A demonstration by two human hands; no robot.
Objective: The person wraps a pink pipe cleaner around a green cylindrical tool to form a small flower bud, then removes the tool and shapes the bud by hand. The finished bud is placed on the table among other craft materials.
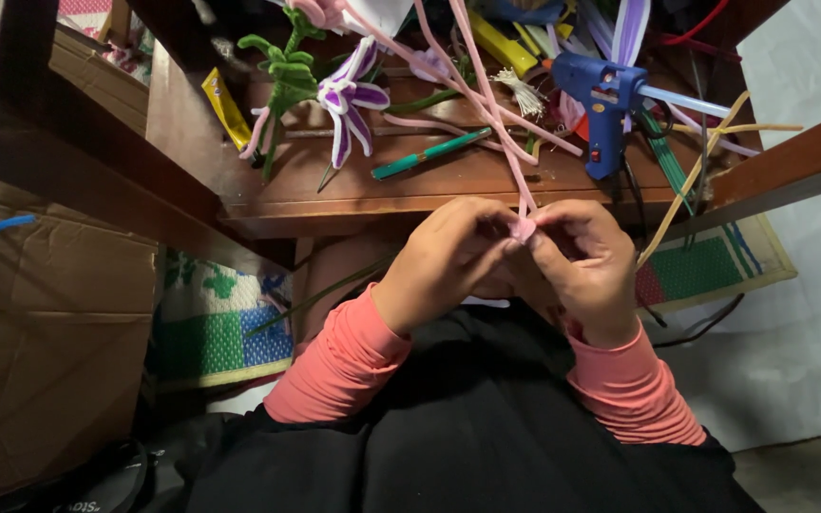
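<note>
A low wooden table (448, 185) fills the upper part of the view, and the person sits in front of it with both hands raised just before its front edge. At the left stands a big cardboard box (59, 332), and under the table lies a woven mat (220, 323) in green, blue and white.

On the table rests a blue glue gun (605, 104) at the right side. Left of it lies a purple and white flower (353, 95) made from fuzzy wire, beside a green stem piece (287, 71). A green pen (429, 152) lies near the table edge.

The left hand (444, 261) and the right hand (586, 266) meet together, their fingertips almost touching. Between them is the small folded end of the pink pipe cleaner (523, 228). Both hands are closed on it in a pinch, thumb against fingers. The folded end sits exactly at the fingertips, not deep in the palms. From this point the long pink strands go up and away over the table, toward the top of the view.
</note>
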